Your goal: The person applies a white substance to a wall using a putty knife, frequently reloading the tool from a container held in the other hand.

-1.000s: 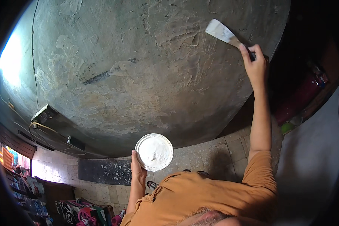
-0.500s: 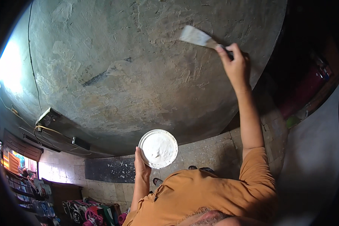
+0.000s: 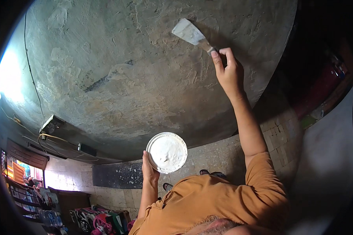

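Note:
My right hand (image 3: 230, 73) is raised in front of the wall, closed on the handle of a putty knife (image 3: 189, 32). White paste coats the knife's wide blade, which points up and left close to the wall; whether it touches I cannot tell. Lower down, my left hand (image 3: 148, 168) grips a round tub of white putty (image 3: 167, 152) by its left side. The putty nearly fills the tub and has a lumpy surface. The grey-green wall (image 3: 117, 90) carries rough, uneven patches and a dark scraped streak.
A thin cable (image 3: 32, 74) runs down the wall at left to an electrical box (image 3: 53, 124) with loose wires. A dark speckled slab (image 3: 119, 175) lies on the tiled floor (image 3: 272, 137) below the wall. Household items (image 3: 98, 219) crowd the lower left. A dark red object (image 3: 321, 90) stands at right.
My right hand and the putty knife have moved left and the blade sits slightly higher. The tub in my left hand has shifted slightly right and up in view.

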The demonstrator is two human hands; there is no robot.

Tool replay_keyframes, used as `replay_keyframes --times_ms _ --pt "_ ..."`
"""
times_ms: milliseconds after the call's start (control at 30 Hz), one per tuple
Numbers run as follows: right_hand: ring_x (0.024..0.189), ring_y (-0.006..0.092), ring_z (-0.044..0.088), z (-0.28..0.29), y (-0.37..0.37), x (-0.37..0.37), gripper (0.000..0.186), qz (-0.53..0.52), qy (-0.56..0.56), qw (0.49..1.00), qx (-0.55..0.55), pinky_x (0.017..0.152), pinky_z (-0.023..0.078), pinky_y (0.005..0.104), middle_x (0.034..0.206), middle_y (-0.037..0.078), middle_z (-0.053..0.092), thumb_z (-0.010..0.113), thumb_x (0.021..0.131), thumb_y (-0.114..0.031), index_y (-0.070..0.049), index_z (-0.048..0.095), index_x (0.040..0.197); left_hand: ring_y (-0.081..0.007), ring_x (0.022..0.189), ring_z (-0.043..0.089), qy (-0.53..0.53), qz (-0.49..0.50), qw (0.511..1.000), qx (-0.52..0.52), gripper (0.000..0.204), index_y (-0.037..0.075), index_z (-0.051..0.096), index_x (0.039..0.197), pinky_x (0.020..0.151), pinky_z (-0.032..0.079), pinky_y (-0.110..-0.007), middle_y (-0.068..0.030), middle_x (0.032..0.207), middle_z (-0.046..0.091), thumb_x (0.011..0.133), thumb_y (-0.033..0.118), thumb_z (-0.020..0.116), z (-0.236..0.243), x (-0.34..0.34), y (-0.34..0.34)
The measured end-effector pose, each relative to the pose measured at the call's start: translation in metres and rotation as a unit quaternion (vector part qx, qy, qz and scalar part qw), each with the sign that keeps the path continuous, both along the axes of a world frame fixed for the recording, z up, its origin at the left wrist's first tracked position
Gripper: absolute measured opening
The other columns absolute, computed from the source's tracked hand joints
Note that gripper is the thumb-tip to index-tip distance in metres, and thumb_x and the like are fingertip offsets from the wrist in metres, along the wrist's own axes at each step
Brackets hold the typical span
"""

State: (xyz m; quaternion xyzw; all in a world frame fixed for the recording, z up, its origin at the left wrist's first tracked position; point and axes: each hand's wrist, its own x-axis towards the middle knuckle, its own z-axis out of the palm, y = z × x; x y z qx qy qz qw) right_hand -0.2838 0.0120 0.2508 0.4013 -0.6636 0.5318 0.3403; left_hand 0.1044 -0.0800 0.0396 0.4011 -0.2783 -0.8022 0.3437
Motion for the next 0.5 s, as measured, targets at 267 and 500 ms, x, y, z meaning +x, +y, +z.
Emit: replay_keyframes --times_ms 267,500 --pt "0.069 0.0334 0.067 -0.092 0.013 -0.001 0.025 0.013 -0.135 0.99 -0.028 0.061 0.049 0.0404 0.076 0.014 0.065 0.059 0.105 -0.028 -0.004 0.059 0.1 -0.0289 0.126 0.06 -0.003 0.016 1.0 -0.002 0.061 -0.001 0.051 0.142 0.108 0.048 -0.045 -0.0159 0.14 0.06 0.105 0.048 0.051 0.002 0.009 0.002" --pt "0.07 0.0423 0.066 -0.05 -0.023 0.032 0.024 0.041 -0.103 0.993 -0.041 0.056 0.049 0.0461 0.077 0.021 0.065 0.058 0.105 -0.027 -0.004 0.055 0.105 -0.0298 0.126 0.06 -0.017 0.024 1.0 -0.005 0.06 0.001 0.052 0.142 0.109 0.047 -0.047 -0.0155 0.141 0.059 0.104 0.048 0.051 -0.008 0.015 -0.006"
